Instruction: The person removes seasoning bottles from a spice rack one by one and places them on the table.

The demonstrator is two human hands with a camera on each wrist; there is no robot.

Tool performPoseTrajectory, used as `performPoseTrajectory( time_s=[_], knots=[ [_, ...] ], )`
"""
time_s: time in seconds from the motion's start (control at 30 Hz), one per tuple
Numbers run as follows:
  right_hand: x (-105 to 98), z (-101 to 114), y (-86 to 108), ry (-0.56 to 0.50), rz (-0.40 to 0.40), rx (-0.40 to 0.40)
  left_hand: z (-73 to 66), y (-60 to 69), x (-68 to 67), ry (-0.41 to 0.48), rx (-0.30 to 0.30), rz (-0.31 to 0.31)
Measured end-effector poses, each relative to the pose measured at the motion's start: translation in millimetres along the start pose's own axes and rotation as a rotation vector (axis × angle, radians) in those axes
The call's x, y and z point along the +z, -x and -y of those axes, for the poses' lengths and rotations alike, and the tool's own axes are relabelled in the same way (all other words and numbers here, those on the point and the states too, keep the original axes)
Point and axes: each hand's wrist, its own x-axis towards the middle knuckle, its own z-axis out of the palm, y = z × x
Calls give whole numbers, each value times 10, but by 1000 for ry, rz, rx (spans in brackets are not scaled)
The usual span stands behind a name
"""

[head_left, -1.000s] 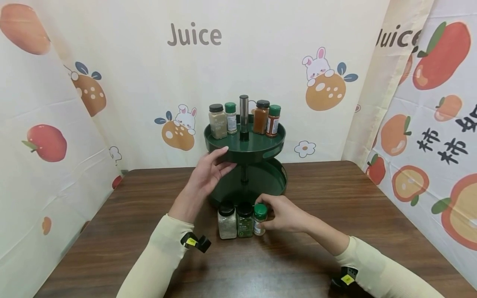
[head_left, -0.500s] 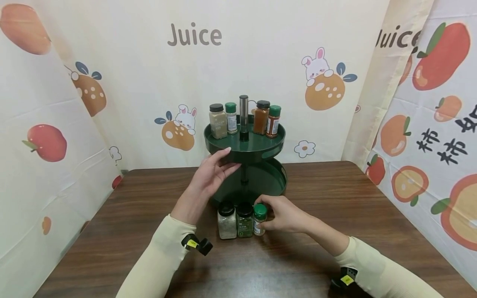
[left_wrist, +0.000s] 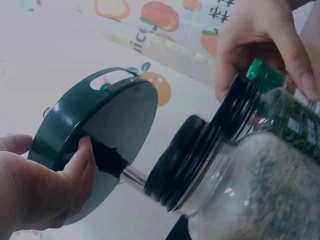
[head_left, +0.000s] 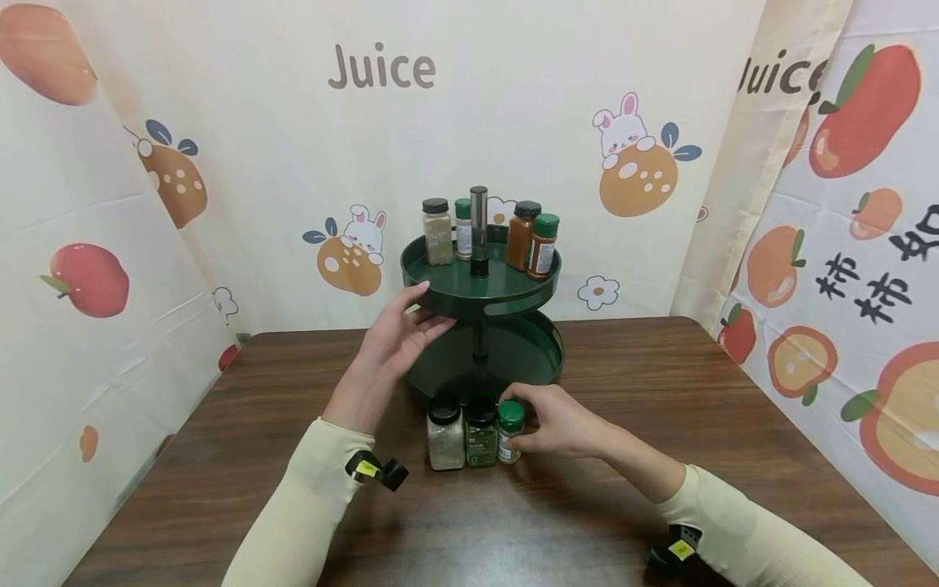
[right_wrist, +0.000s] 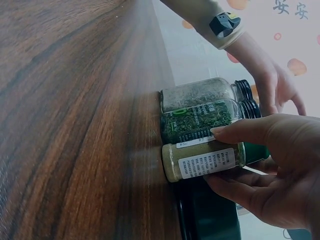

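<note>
At the left, your left hand (head_left: 399, 334) holds the near-left edge of the upper tray (head_left: 469, 295), thumb at the rim and fingers underneath; a sharp or uneven pull there could, I judge, spin or tip the tray and send its jars sliding, since the rim is low against their height. At the right, your right hand (head_left: 561, 420) pinches the small green-capped jar (right_wrist: 206, 162) between thumb and fingers; it stands on the surface (head_left: 623, 530) at the right end of the near row, and a sideways nudge could push it into its neighbours; a steep lift might knock its cap on the upper tray's edge.

In that row, left to right, you have a black-lidded jar of pale flakes (head_left: 446, 447), then a black-lidded jar of green herbs (head_left: 481, 447), then the green-capped jar with its tan contents; the lower tray (head_left: 530, 367) rises just behind them, no jar visible in it. On the upper tray stand a black-lidded jar of beige powder (head_left: 438, 238), a green-capped shaker with pale contents (head_left: 464, 238), the central post (head_left: 479, 216), a black-lidded jar of orange-brown powder (head_left: 520, 243) and a green-capped red-brown shaker (head_left: 542, 254); all look upright.
</note>
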Motion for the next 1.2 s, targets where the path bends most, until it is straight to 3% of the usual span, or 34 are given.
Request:
performPoseTrajectory(
  time_s=[0.23, 0.5, 0.7, 0.83, 1.2],
  knots=[
    [3, -6, 0, -8, 0, -3, -37, -30, -68, -14, 17, -19],
    [12, -11, -17, 2, -3, -6, 21, 2, -10, -33, 33, -17],
    [9, -8, -14, 7, -7, -11, 116, 39, 125, -45, -18, 50],
    [20, -55, -32, 20, -17, -20, 168, 28, 144, -49, -16, 73],
    [11, -48, -29, 11, -9, -18, 105, 1, 104, -35, -12, 25]
  ],
)
